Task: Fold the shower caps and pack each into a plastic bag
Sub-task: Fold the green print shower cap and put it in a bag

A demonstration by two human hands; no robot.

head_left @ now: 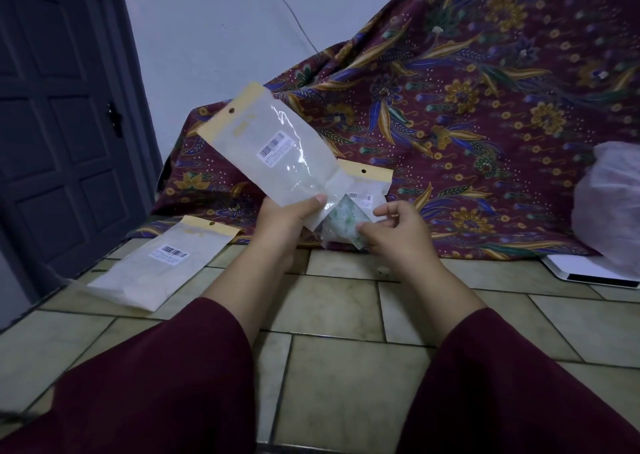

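Note:
My left hand [287,220] grips the lower end of a clear plastic bag [277,149] with a yellow header and a barcode label, holding it raised and tilted up to the left. My right hand [394,232] pinches a folded shower cap [341,227], white with green specks, at the bag's open bottom end. Part of the cap lies behind the bag's edge. A second bag [367,185] with a yellow header lies just behind the hands on the cloth. Several similar bags form a pile [159,266] on the floor at the left.
A maroon floral cloth [467,107] drapes over something behind the hands. A thin white plastic sack [609,204] sits at the right above a white flat object [588,270]. Beige floor tiles [346,367] lie below. A dark door [62,124] stands at the left.

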